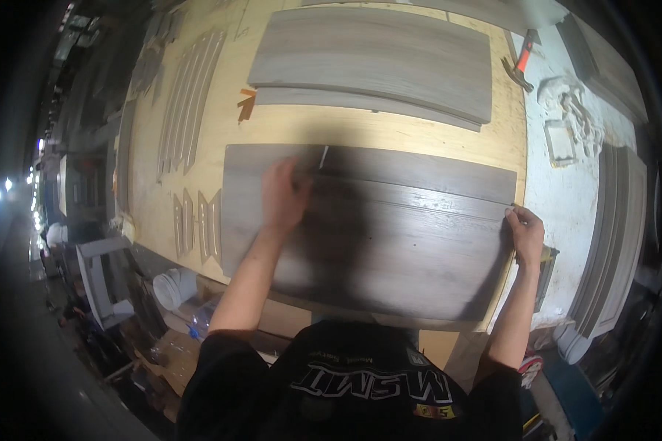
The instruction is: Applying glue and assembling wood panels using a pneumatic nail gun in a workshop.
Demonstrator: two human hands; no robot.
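Note:
A wide grey wood-grain panel [426, 272] lies flat on the table before me. Across its upper part runs a narrow grey strip [419, 197]. At the strip's right end, by the panel's edge, the thumb and fingers of my right hand [525, 229] are pinched together on it. My left hand [287, 192] is over the panel's left part with its fingers curled. Shadow hides what those fingers hold, if anything. Just right of them a short, thin white piece [324, 156] lies near the panel's far edge.
Beyond lie stacked grey panels [375, 62], with brown pieces [247, 104] at their left. Pale slats [191, 103] and shorter pieces [198, 224] lie left. A hammer [524, 62], a crumpled whitish cloth [572, 110] and upright grey boards [614, 235] are right. White buckets [175, 288] stand below the table.

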